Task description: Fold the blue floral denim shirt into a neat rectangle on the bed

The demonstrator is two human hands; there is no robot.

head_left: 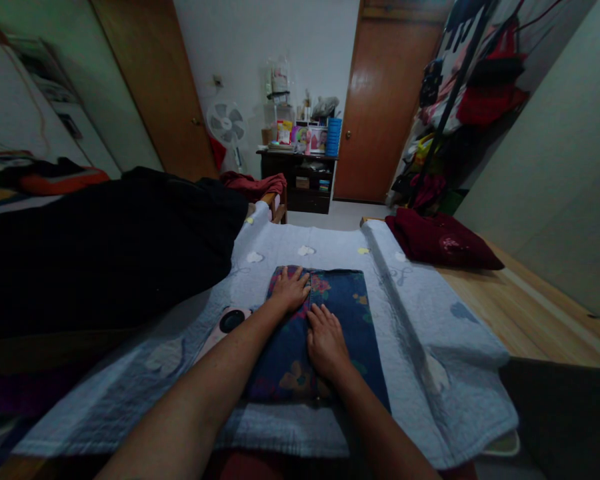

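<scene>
A dark blue floral garment (347, 317), folded into a flat rectangle, lies on the light blue quilted cover (280, 243). My left hand (291, 290) rests flat on its upper left part, fingers spread. Lower down, near the seam at the middle, my right hand (327, 339) lies palm down with its fingers stretched out. Both hands press on the cloth and hold nothing. A pink phone (233, 319) with a round black camera sits left of the garment, partly hidden by my left forearm.
A black cloth (110, 247) spreads over the left side. At the right, a folded maroon garment (440, 240) lies at the edge of a wooden surface (515, 303). Farther back stand a white fan (227, 123) and a dark cabinet (295, 175) loaded with bottles and boxes.
</scene>
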